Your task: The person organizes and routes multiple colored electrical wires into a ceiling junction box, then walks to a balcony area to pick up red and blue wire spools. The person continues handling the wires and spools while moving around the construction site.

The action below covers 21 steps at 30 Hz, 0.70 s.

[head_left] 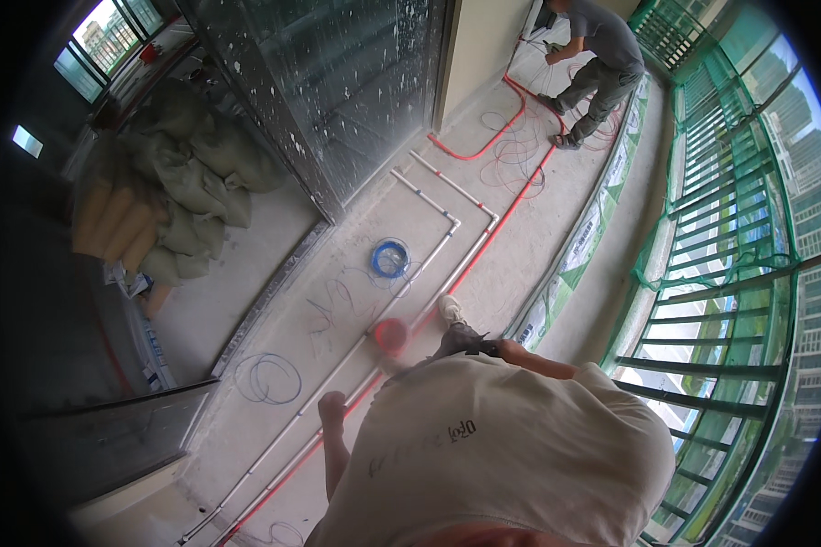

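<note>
My left hand [333, 404] is low at my side, above the pipes. Its end looks rounded, and no separate fingers can be made out. On the other side my right forearm [540, 366] bends inward across my body, with a dark band near the wrist; my beige shirt and dark trousers hide the fingers. Close by my light shoe [452, 308] is a red ring-shaped thing [391, 336], smeared by motion, perhaps a coil of wire. Whether a hand holds it, I cannot tell. Ahead of it lies a blue coil of wire [389, 259] on the concrete floor.
White pipes [447, 239] and a red conduit [520, 194] run along the floor. A co-worker [602, 55] bends over at the far end. Filled sacks [192, 169] are heaped beyond the doorway at left. Green-netted railing [702, 273] lines the right. A loose wire loop [269, 378] lies left.
</note>
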{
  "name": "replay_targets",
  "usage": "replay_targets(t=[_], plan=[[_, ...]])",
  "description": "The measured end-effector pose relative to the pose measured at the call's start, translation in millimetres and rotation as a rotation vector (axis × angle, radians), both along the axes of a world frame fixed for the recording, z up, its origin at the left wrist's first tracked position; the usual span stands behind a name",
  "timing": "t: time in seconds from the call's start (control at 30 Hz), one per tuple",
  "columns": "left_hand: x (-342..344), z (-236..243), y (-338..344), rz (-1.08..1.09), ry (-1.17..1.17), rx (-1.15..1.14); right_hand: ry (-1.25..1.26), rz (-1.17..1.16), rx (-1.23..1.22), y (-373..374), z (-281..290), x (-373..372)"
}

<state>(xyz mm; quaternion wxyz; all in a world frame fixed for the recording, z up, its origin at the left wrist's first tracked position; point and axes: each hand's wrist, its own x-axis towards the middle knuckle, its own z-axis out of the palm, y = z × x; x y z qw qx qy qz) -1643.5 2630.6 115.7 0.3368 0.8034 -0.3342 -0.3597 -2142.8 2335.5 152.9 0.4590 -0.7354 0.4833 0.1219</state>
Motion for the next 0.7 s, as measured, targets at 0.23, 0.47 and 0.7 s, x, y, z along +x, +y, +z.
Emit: replay_targets(t=[0.23, 0.47, 0.7], plan=[[-34.4, -41.0, -39.9, -0.453, -0.487, 0.084, -0.474, -0.089, 0.055, -55.0, 75.2, 2.9], [-49.1, -11.1, -113.6, -0.390, -0.255, 0.151, -0.299, -0.165, 0.170, -69.8, -59.5, -21.0], [-0.3, 8.1, -112.6, -0.263, -0.252, 0.066, 0.021, -0.113, 0.128, -82.5, -70.1, 9.1]])
